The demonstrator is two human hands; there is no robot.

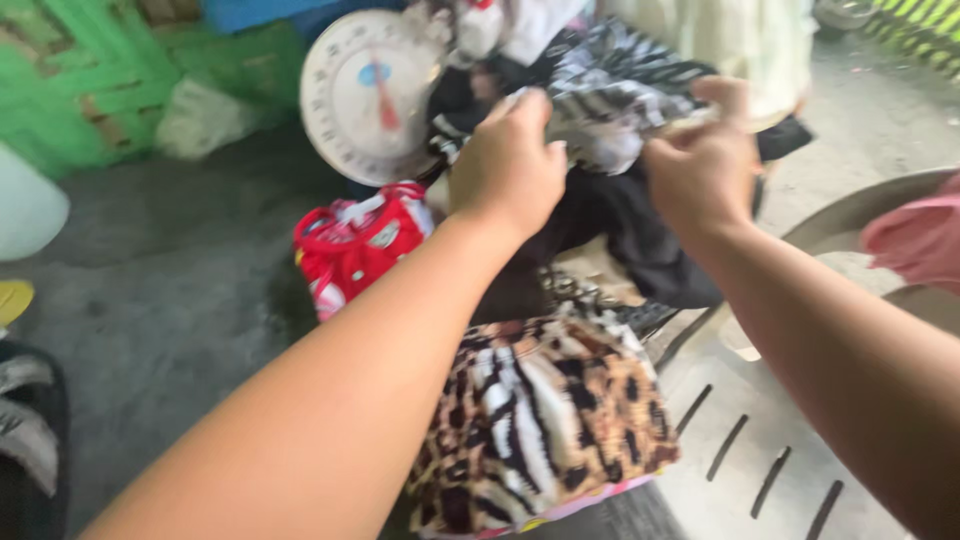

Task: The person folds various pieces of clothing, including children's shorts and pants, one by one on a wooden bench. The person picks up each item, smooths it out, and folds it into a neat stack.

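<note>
My left hand [508, 165] and my right hand [703, 165] both grip a black-and-white patterned cloth [610, 85], held up in front of me. Black garments [625, 225] hang below it. Under my arms lies an animal-print cloth [545, 420] in brown, black and white. Left of my left hand stands a round white dial scale [362, 95] with a red needle.
A red plastic bag [355, 245] sits on the grey concrete floor [170, 270]. A slotted white plastic chair [760, 450] is at lower right, a pink cloth [920, 240] at the right edge. Green painted wall [80, 80] at back left.
</note>
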